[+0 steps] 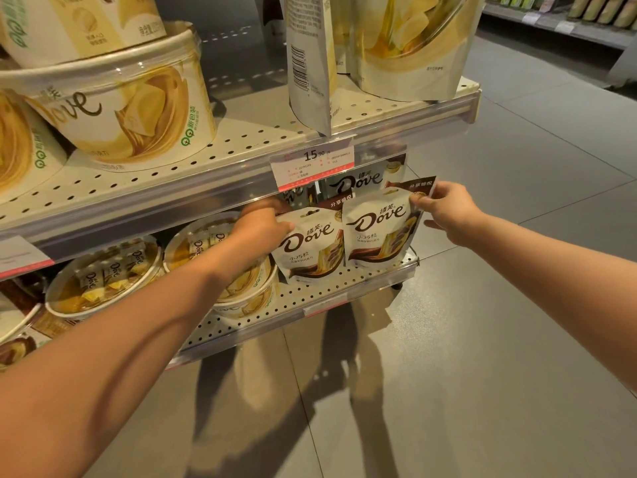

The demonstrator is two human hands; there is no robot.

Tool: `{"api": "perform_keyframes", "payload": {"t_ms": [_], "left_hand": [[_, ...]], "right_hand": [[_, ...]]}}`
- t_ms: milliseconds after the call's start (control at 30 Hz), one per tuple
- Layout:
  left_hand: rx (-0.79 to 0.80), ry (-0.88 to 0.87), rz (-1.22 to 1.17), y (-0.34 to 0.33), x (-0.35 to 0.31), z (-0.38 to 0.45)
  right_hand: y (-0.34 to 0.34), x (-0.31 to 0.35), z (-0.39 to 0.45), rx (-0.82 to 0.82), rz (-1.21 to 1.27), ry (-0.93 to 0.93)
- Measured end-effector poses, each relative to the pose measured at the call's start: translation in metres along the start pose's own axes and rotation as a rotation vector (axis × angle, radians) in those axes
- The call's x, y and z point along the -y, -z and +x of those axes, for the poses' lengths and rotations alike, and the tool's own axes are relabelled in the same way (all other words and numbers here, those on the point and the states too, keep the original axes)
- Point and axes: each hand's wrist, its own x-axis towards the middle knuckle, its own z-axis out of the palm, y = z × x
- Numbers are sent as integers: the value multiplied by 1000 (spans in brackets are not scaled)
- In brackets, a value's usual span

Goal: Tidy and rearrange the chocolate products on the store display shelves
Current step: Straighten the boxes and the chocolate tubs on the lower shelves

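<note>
Two white Dove chocolate pouches stand side by side at the right end of the lower perforated shelf (310, 298). My left hand (260, 227) grips the top left corner of the left pouch (312, 246). My right hand (448, 210) pinches the top right corner of the right pouch (381, 229) between thumb and fingers. More Dove pouches (358, 182) stand behind these two, partly hidden by the upper shelf's edge.
Round Dove tubs (103, 277) fill the lower shelf to the left, under my left forearm. The upper shelf (241, 143) holds a large Dove tub (120, 105) and tall cream bags (410, 46). A price tag (312, 162) hangs on its rail. Grey floor lies to the right.
</note>
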Motion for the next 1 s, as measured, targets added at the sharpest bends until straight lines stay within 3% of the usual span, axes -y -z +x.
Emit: {"api": "perform_keyframes", "payload": {"t_ms": [333,600,767,900,1000], "left_hand": [[-30,-126,-4,1,3,-7],[-230,-319,21,8,21,-45],[-186,-398,106,17,30,-77],[-83,-416,-36,47,1,-101],[-93,-377,-276,77,-37,-111]], "right_hand": [[-6,2,-8,-54,14,67],[3,17,-36,-168,-258,233],[12,27,-66,-178,-447,298],[27,56,-101,-138,-410,440],[38,91,-118,-192,-280,556]]}}
